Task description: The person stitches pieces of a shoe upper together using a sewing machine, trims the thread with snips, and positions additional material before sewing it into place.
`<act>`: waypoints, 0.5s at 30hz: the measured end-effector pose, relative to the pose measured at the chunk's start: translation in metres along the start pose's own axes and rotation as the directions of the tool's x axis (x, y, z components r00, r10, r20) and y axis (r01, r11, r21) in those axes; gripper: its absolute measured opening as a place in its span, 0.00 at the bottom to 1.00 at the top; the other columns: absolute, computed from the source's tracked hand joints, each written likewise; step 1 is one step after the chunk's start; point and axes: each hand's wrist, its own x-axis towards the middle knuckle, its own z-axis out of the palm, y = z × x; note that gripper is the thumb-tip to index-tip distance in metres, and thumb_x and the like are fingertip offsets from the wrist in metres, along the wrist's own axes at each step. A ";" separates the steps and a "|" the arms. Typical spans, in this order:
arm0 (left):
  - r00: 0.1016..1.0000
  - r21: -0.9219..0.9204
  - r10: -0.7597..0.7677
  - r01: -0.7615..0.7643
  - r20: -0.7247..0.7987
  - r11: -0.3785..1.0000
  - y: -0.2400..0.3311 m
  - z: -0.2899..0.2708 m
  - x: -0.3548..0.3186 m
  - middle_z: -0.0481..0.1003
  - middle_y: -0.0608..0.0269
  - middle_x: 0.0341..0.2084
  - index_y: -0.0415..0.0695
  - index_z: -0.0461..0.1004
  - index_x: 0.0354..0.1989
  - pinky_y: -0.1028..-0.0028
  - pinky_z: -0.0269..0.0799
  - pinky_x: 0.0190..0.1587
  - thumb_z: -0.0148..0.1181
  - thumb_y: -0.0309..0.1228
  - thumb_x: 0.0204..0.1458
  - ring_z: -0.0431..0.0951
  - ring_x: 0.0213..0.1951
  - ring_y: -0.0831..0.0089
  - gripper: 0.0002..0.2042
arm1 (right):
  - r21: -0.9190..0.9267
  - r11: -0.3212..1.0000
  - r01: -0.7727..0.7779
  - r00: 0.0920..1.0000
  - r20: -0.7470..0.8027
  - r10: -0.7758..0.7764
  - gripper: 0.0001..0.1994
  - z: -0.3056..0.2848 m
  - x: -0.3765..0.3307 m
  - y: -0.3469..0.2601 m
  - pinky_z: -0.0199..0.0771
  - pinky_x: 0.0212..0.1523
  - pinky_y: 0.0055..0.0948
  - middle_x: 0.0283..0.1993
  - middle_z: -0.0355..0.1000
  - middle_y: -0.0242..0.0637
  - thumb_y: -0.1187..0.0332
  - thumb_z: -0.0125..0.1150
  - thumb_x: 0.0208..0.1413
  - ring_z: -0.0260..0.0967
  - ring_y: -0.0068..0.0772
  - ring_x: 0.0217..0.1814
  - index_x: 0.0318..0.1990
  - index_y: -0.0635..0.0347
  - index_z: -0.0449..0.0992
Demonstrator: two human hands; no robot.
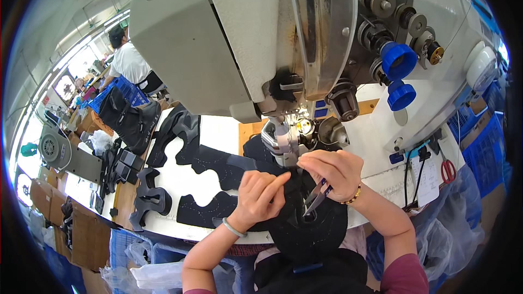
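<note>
My right hand point(335, 171) is bent in front of the sewing machine's needle area, its fingertips pinched together. A pair of thread snips point(316, 198) with metal blades and a dark blue handle hangs within that hand, blades pointing down. Close by on the left, my left hand point(259, 198) has its fingers curled and its index finger and thumb reaching toward the right hand. Whether a thread runs between them is too fine to tell. Beneath both hands lies a black fabric piece point(305, 237), its upper end near the machine's presser area point(285, 149).
Black cut shoe-upper pieces point(210, 160) spread over the white table at left, beside a tall black boot point(128, 120). The sewing machine head point(239, 32) looms above. Red-handled scissors point(448, 170) lie at right. Another person point(128, 57) sits at far left; blue crates point(485, 155) stand right.
</note>
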 end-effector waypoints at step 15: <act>0.933 0.453 0.013 -0.187 0.360 0.872 0.000 -0.007 0.083 0.68 0.59 0.29 0.40 0.72 0.41 0.65 0.64 0.41 0.59 0.27 0.36 0.68 0.34 0.63 0.18 | -0.298 0.954 -0.042 0.992 0.104 0.076 0.07 -0.114 0.015 0.011 0.63 0.20 0.23 0.31 0.74 0.34 0.75 0.58 0.51 0.65 0.25 0.19 0.39 0.61 0.74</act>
